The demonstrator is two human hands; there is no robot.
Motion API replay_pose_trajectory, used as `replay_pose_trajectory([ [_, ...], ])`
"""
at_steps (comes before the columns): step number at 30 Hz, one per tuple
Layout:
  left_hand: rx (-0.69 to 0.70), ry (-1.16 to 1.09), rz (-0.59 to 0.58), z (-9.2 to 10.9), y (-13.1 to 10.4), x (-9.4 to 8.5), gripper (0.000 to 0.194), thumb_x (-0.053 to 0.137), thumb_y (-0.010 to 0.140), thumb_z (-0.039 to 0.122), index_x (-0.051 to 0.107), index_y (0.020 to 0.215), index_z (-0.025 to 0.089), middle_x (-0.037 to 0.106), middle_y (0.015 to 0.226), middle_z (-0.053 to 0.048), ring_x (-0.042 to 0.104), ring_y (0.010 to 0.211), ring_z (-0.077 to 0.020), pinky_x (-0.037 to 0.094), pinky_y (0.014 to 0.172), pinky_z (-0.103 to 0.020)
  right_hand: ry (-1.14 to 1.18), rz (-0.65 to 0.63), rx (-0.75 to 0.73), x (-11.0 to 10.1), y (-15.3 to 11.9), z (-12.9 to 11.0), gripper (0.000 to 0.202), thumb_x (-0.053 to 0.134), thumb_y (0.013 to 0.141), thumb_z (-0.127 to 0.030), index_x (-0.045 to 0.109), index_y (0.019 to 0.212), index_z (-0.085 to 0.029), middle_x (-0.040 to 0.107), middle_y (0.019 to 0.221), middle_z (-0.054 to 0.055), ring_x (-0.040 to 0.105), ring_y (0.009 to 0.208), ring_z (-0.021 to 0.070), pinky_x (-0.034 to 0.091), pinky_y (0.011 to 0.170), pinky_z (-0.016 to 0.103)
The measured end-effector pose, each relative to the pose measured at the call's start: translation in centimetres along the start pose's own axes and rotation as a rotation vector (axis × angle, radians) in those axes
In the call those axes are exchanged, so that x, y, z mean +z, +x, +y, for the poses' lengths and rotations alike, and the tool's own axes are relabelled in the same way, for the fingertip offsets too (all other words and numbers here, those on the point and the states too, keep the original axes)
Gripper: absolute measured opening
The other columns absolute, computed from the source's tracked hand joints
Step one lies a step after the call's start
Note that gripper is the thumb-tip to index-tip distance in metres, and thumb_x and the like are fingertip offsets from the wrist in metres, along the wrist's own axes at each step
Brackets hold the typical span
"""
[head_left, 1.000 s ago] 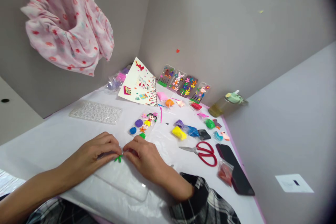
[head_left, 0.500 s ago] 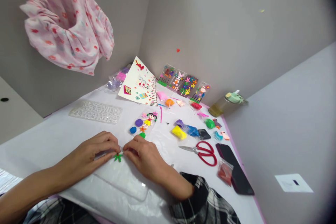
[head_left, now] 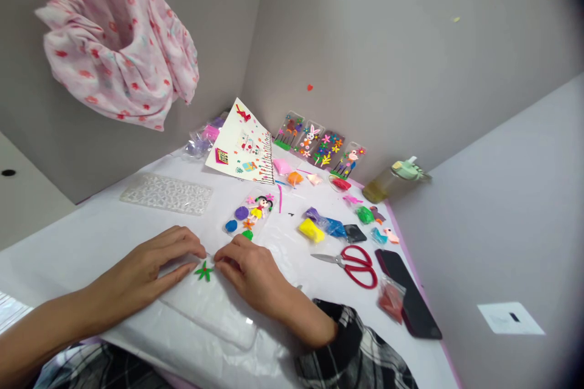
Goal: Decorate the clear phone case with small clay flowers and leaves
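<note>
A clear phone case (head_left: pixel 223 316) lies in front of me on the white-covered table. On its upper left part sits a green clay flower (head_left: pixel 203 271) with a small red centre. My left hand (head_left: pixel 159 261) is just left of the flower, thumb and fingers apart, with nothing between them. At the flower's right, my right hand (head_left: pixel 250 270) has its fingers bent together at the case's upper edge. Its fingertips seem to pinch that edge, though they partly hide it. Beyond my hands rests a second clear case (head_left: pixel 262 228) with a clay girl figure and clay balls.
Red-handled scissors (head_left: pixel 351 262), a dark phone (head_left: pixel 410 298) and wrapped clay (head_left: pixel 311 230) are to the right. A bottle (head_left: pixel 387 181) stands at the back right. A textured clear sheet (head_left: pixel 166 193) lies left. Decorated cases (head_left: pixel 328 147) and a painted paper (head_left: pixel 241 143) lean at the back.
My left hand's fingers have spread and drawn slightly left, off the green flower, which now shows whole. My right hand stays in place.
</note>
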State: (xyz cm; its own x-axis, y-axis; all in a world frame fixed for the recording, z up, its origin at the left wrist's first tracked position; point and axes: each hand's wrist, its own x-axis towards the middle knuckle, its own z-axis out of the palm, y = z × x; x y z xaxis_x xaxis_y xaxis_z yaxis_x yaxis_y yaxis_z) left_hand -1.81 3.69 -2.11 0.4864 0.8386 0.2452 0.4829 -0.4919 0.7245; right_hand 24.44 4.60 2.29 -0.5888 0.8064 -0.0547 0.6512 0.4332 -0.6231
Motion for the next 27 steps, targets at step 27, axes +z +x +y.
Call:
replay_pose_trajectory([
  [27,-0.102,0.092,-0.156,0.8,0.9,-0.9,0.018,0.061,0.102,0.038,0.077,0.099,0.03,0.073,0.109,-0.003,0.071,0.105,-0.0264,0.052,0.092,-0.032,0.416,0.076,0.104,-2.0,0.0,0.3,0.01,0.077,0.101,-0.015,0.083,0.098,-0.022,0.079,0.097,0.001,0.067,0.086,0.017,0.049,0.081,0.028],
])
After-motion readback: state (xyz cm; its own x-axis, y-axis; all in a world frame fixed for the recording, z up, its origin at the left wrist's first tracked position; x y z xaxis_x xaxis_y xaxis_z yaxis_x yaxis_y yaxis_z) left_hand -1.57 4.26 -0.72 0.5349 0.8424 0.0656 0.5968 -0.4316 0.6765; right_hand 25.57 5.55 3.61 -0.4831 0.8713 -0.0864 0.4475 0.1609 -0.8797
